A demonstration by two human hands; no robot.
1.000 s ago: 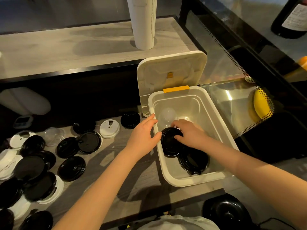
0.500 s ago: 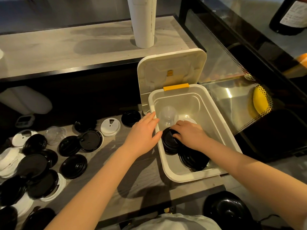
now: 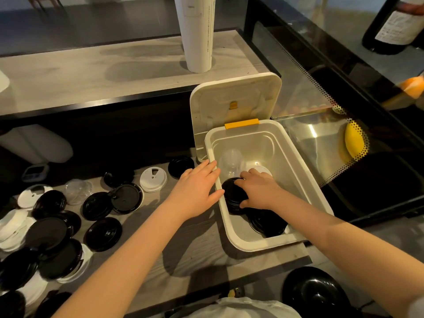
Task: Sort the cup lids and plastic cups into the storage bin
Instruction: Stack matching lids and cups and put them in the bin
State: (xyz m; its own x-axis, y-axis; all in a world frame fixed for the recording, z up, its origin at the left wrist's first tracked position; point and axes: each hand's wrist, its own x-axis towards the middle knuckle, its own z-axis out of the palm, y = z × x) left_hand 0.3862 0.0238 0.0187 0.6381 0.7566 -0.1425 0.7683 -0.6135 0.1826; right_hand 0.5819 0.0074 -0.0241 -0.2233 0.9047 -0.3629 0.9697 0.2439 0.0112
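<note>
A white storage bin (image 3: 309,187) with its hinged lid (image 3: 234,104) raised stands on the right of the wooden counter. Inside it my right hand (image 3: 259,191) grips a stack of black lids (image 3: 231,198) near the left wall. More black lids (image 3: 267,222) lie nearer me, with a clear plastic cup (image 3: 230,161) and a white lid (image 3: 263,169) behind. My left hand (image 3: 197,191) rests on the bin's left rim, fingers straight. Several black lids (image 3: 103,234) and white lids (image 3: 153,180) are spread over the counter at left, with a clear lid (image 3: 76,190).
A tall white roll (image 3: 197,33) stands on the upper shelf behind the bin. A glass display case (image 3: 332,138) runs along the right. A black round object (image 3: 314,292) sits below the counter's front edge. A small grey device (image 3: 35,172) lies at the far left.
My right hand has pressed the black lid stack lower against the bin's left side. My left hand stayed on the rim.
</note>
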